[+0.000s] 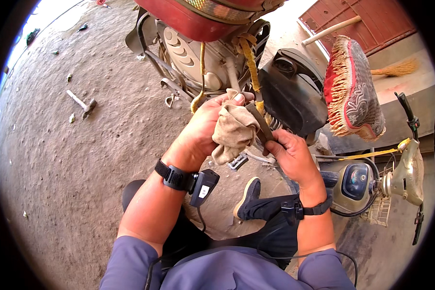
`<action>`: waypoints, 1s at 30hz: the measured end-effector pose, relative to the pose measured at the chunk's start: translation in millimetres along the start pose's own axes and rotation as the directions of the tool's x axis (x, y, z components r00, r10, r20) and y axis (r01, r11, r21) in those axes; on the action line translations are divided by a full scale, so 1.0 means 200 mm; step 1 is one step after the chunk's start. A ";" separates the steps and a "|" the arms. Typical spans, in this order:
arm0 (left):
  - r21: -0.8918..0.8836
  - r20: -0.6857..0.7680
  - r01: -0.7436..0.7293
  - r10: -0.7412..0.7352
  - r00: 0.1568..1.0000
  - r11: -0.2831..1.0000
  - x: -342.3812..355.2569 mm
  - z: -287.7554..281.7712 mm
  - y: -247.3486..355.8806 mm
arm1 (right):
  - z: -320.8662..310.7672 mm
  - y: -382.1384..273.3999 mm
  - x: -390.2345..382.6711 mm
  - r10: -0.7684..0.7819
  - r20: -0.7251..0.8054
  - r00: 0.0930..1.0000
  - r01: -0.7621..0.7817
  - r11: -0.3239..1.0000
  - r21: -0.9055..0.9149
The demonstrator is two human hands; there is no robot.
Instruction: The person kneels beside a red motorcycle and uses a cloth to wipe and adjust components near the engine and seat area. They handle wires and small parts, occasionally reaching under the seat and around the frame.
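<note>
Rag (234, 129), beige and crumpled, is bunched in the left hand (204, 124), just below the rear of a motorbike. Left hand closed around it, thumb laid over the top part; fingers behind the cloth mostly hidden. Dark flat strip (260, 122) runs diagonally just right of the rag. Right hand (291, 151) has its lower end pinched between thumb and curled fingers. Can't tell if the strip's upper end is attached to anything.

Around the hands: red tail section (200, 20) of the motorbike overhead, pale slotted cover (179, 53) below it, yellow strap (250, 65) hanging down near the strip. Black curved panel (292, 99) to the right of the strap. Black pedal (238, 162) below the rag, near it.

Further out: hammer (84, 104) lying on the dirt floor (82, 179), well left. Fringed seat cover (357, 92) upper right, broom (398, 67) behind it. Scooter with a dark headlight (356, 181) on the right, well apart from the right hand.
</note>
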State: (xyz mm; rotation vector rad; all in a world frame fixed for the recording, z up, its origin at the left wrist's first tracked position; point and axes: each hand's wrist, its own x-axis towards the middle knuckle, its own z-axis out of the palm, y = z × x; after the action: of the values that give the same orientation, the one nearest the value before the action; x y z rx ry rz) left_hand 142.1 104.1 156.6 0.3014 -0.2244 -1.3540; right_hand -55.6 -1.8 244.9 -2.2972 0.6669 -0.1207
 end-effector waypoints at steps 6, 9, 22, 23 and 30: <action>0.032 -0.169 -0.199 0.202 0.965 0.979 -0.01 0.06 -0.04 | 0.07 0.02 -0.02 -0.151 -0.095 0.984 0.139 0.983 -0.117; 0.069 -0.198 -0.212 0.222 0.955 0.975 -0.02 0.04 -0.03 | 0.10 0.01 -0.02 -0.198 -0.059 0.978 0.186 0.968 -0.169; 0.278 -0.402 -0.444 0.523 0.751 0.852 0.01 -0.69 0.21 | 0.23 -0.10 -0.15 -0.289 0.132 0.948 0.307 0.941 -0.140; 0.597 -0.484 -0.280 0.616 0.622 0.752 -0.18 -0.14 0.40 | 0.16 0.01 -0.27 -0.262 0.170 0.950 0.288 0.945 -0.154; 0.469 -0.411 -0.491 0.673 0.614 0.734 -0.29 -0.51 0.74 | 0.08 0.12 -0.14 -0.075 -0.113 0.991 0.081 0.996 0.044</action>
State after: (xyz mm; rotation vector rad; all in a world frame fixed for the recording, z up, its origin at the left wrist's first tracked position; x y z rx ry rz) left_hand 300.0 197.2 111.2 0.8096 -0.0263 -0.5054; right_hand -85.5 7.6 220.9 -2.2831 0.6237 -0.3006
